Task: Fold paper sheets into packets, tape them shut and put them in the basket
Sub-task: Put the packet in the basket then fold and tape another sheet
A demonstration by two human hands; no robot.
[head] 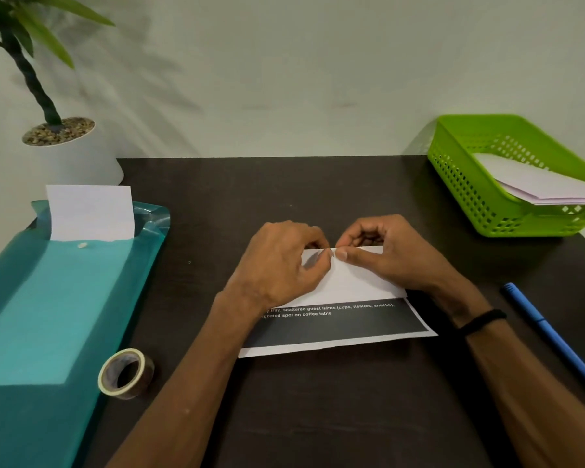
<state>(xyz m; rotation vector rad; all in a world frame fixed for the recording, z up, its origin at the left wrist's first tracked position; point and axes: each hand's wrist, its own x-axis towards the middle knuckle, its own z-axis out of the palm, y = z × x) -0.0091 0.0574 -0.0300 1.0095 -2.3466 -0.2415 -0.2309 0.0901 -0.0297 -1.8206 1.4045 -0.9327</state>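
Pale wall behind; dark brown-black tabletop (318, 197) fills the head view.

Centre, near side: white paper sheet with a dark printed panel and white lettering (345, 319), lying flat. Its far part is folded over toward the near edge, so a blank white flap covers the upper print. Fold line runs left to right at the far edge.

Left hand (277, 261) lies on the left part of the flap, fingers curled, tips pinching the fold near its middle. Right hand (382, 251) sits just right of it, thumb flat on the flap, curled fingers over the far edge, also pinching the fold. Fingertips of both hands almost meet at the crease. Black band (483, 320) on the right wrist.

Far right: lime-green perforated plastic basket (460, 184), well apart from the hands, holding folded white paper packets (537, 184).

Left edge: teal plastic wrapper (48, 298) with white sheets (92, 211) sticking out of its far end. Roll of brown tape (126, 373) stands on its side, near left, just beside the wrapper.

Right, near: blue pen (551, 336) lying diagonally.

Far left: white pot with pebbles and a green plant (75, 157).
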